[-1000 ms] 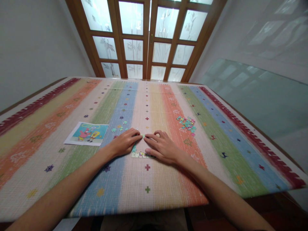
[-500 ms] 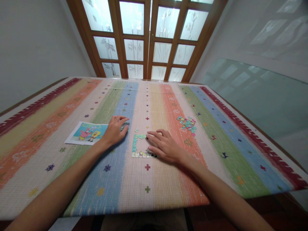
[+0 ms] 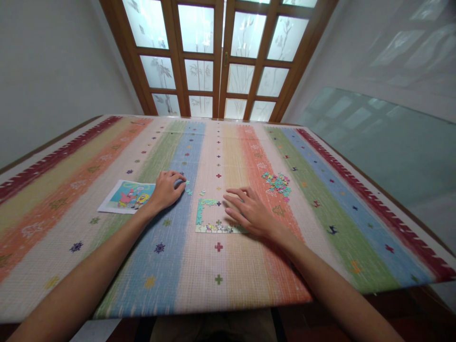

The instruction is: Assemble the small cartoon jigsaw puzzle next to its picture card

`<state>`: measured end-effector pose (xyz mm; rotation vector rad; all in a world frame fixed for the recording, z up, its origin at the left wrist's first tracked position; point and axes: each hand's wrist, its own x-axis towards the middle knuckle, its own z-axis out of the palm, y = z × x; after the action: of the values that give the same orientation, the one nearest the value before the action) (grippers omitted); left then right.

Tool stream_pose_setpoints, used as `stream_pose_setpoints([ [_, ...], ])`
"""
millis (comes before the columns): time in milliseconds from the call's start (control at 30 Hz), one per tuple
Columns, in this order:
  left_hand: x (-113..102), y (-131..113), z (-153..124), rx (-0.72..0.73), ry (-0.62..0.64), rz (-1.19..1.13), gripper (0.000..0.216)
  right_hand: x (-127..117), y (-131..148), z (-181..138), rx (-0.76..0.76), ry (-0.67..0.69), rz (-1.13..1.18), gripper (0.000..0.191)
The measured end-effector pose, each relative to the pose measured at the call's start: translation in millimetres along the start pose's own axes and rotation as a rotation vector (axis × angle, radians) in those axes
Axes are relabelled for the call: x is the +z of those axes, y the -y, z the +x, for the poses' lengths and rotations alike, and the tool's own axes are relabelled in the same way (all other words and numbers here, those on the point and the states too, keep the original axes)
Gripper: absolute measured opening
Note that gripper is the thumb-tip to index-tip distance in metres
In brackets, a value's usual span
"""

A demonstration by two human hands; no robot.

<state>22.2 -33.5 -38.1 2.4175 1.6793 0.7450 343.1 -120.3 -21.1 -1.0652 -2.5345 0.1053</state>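
A partly joined jigsaw puzzle lies mid-table, with its left side, bottom edge and part of its top linked up. My right hand hovers over its right side, fingers spread and nothing visible in them; it hides the bottom right corner. To the left, my left hand rests with bent fingers, the thumb apart from them. Beside its fingertips lie a few loose puzzle pieces, and another loose piece sits just above the puzzle. My left hand overlaps the right edge of a cartoon picture sheet.
A pile of loose puzzle pieces lies to the right, beyond my right hand. A striped tablecloth covers the table. Wooden doors with glass panes stand behind the far edge, and a glass panel is on the right.
My right hand has shifted slightly right, uncovering more of the puzzle's bottom edge. My left hand has drawn back a little leftward with fingers more bent, exposing loose pieces.
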Motion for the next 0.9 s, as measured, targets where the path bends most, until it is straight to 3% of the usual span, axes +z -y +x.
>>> stream_pose_setpoints([
  [333,8.5,-38.9,-7.6,0.143,-0.003,-0.017,0.026,-1.5,1.1,0.1,0.015,-0.024,0.024,0.035],
  [667,11.3,-44.0,-5.8,0.133,0.026,-0.034,0.018,-2.8,0.6,1.0,-0.022,-0.027,0.023,0.032],
  [900,9.8,-49.4,-5.0,0.137,0.048,-0.171,0.008,-2.4,0.4,1.4,-0.018,-0.003,-0.006,0.031],
])
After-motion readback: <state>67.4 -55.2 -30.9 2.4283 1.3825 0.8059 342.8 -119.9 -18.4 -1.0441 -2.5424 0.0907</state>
